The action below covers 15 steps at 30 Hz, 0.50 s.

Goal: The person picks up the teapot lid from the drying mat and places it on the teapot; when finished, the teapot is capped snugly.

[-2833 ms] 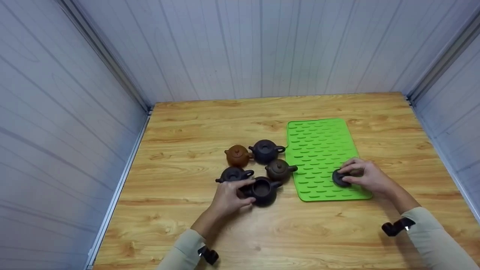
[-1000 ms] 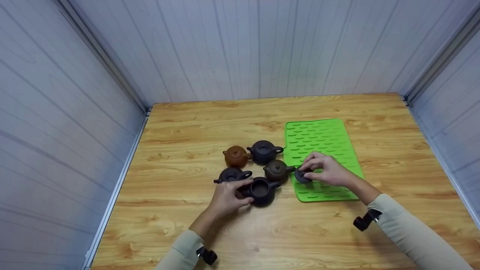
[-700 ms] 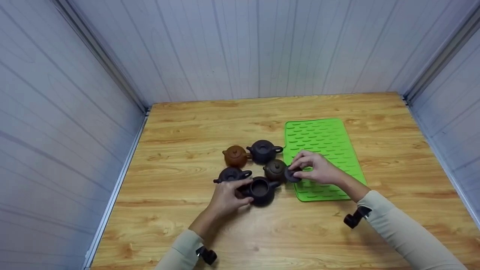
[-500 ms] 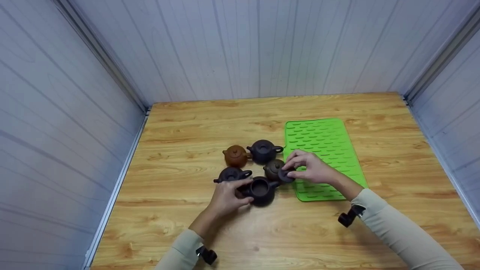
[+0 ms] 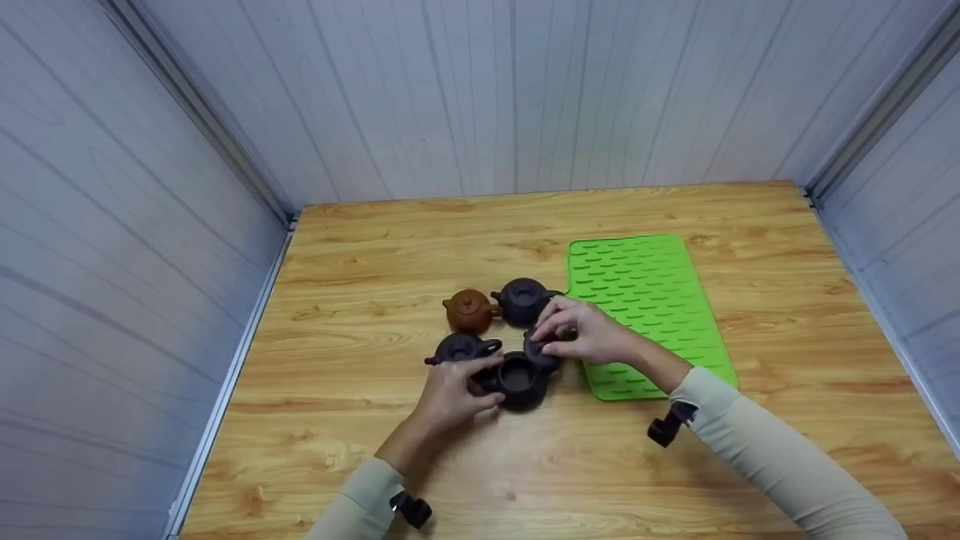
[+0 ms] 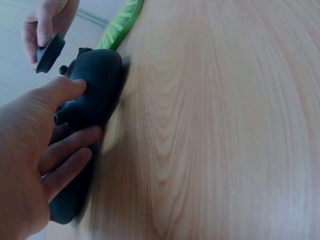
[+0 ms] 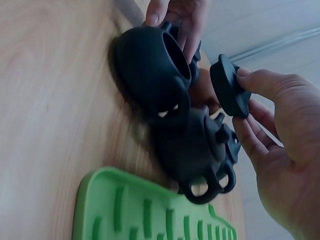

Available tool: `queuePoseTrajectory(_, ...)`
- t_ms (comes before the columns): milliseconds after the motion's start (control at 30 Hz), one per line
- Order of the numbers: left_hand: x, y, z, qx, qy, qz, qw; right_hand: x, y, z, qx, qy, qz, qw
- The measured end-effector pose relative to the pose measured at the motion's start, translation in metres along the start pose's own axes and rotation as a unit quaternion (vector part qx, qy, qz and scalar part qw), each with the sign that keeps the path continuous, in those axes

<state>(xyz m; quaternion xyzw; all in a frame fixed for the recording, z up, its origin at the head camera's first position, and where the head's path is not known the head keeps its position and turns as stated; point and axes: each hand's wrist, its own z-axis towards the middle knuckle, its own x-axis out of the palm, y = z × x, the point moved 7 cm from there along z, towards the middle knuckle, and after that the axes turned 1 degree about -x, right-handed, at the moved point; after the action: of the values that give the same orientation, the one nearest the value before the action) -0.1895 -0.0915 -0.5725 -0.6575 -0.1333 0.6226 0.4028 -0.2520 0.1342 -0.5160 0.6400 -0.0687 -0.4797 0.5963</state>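
Observation:
My right hand (image 5: 592,334) pinches a dark round teapot lid (image 7: 226,86) between thumb and fingers. The lid is held in the air, tilted, near the open dark teapot (image 5: 517,382). That teapot stands without a lid, its round mouth showing in the right wrist view. My left hand (image 5: 454,394) grips its spout side, thumb on one side and fingers on the other, as the left wrist view shows. Behind the lid, a brown-black teapot (image 7: 182,142) with its lid on is mostly hidden by my right hand in the head view.
A lidded dark teapot (image 5: 457,346) stands left of the open one. Farther back are a reddish-brown teapot (image 5: 469,311) and another dark teapot (image 5: 521,302). To the right lies a green ridged mat (image 5: 645,300) on the wooden table (image 5: 375,255). Pale panels enclose the back and sides.
My right hand has carried the lid leftward from the green mat, past the brown-black teapot, to near the open teapot's mouth. My left hand has kept its hold on the open teapot.

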Motion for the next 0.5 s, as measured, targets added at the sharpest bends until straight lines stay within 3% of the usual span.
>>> queuePoseTrajectory(300, -0.002, 0.000, -0.001, 0.001, -0.004, 0.014, 0.9999, 0.018, 0.010, 0.013, -0.039, 0.011, -0.015, 0.9991)
queuePoseTrajectory(500, -0.002, 0.000, 0.000, 0.006, -0.007, 0.021, 0.9997, 0.028, 0.009, 0.014, -0.044, 0.005, -0.010, 0.9990)
